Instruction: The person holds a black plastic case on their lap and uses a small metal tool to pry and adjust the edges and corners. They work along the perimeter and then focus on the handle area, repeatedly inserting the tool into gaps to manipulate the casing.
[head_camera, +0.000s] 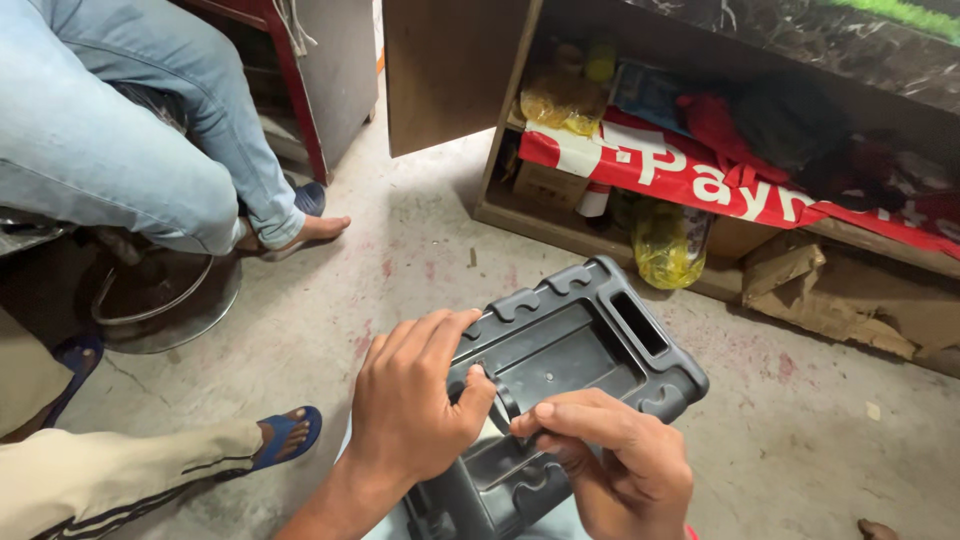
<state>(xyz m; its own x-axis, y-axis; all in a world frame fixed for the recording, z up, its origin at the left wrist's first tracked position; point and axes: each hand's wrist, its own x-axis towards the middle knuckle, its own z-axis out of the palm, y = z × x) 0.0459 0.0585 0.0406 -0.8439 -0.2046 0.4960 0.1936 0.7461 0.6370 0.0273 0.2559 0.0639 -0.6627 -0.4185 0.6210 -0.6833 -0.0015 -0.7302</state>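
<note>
The left hand (410, 405) is resting on the dark grey plastic casing (575, 350) — fingers close together along its left rim, thumb hooking into the recess. The right hand (615, 450) is pinching what looks like a small black part (508, 405) at the casing's middle, though the view is poor there. The casing is sitting tilted above the concrete floor (420, 230), near a wooden shelf (560, 225).

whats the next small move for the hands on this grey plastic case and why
Probably keep the left hand pressed on the grey plastic case and let the right hand work at the small part in the recess. Both thumbs already meet there, and the case has no other visible support.
</note>
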